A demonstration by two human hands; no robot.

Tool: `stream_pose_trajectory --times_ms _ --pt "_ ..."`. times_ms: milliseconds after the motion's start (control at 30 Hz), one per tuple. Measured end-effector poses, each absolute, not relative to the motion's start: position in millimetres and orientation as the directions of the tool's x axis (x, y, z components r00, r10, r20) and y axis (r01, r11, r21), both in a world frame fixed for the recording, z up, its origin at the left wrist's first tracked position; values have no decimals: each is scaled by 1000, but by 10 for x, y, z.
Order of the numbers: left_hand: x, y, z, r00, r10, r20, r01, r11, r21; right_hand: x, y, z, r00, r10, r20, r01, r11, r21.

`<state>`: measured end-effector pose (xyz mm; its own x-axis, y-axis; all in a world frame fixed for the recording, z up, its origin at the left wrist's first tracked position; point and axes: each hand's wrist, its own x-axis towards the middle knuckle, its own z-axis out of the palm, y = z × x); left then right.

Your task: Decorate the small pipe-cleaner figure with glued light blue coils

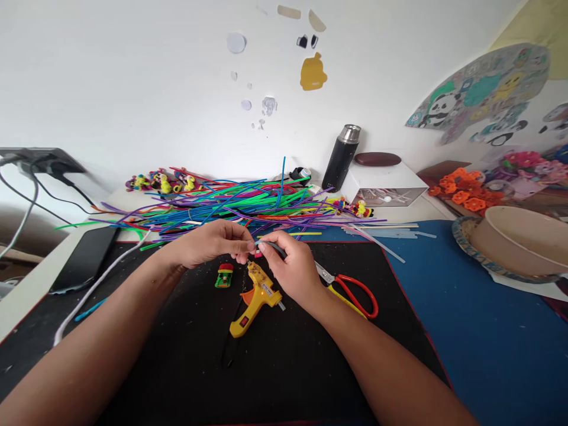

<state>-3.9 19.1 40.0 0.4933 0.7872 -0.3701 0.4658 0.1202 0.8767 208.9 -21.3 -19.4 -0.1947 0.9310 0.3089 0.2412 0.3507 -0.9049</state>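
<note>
My left hand (217, 241) and my right hand (293, 267) meet above the black mat, fingertips pinched close together. Between them runs a thin blue-grey strip, which looks like a pipe cleaner (277, 248), its far end hidden by my fingers. A tiny red-and-white piece (258, 252) shows just under the fingertips; which hand bears it is unclear. Right below lies a yellow hot glue gun (257, 299), with a glue stick poking from its back. Left of its nozzle sits a small green, red and yellow figure (224, 276). Scissors (355, 290) with red and yellow handles lie partly behind my right hand.
A heap of coloured pipe cleaners (213, 207) spreads along the wall. Behind it stand a black flask (341, 158) and a white box (386, 183). A phone (86, 259) and a white cable (102, 281) lie left; a bowl (523, 242) stands right.
</note>
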Motion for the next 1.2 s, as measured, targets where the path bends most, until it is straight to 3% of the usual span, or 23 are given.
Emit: stream_pose_trajectory --times_ms 467,833,1200 --pt "46 153 411 570 730 -377 412 143 900 2079 -233 -195 -183 926 330 293 372 -881" --pt "30 156 389 557 745 -368 351 191 917 2078 -222 -180 -147 928 341 199 366 -909" --pt "-11 159 380 527 782 -334 341 166 925 2089 -213 -192 -152 927 342 216 368 -904"
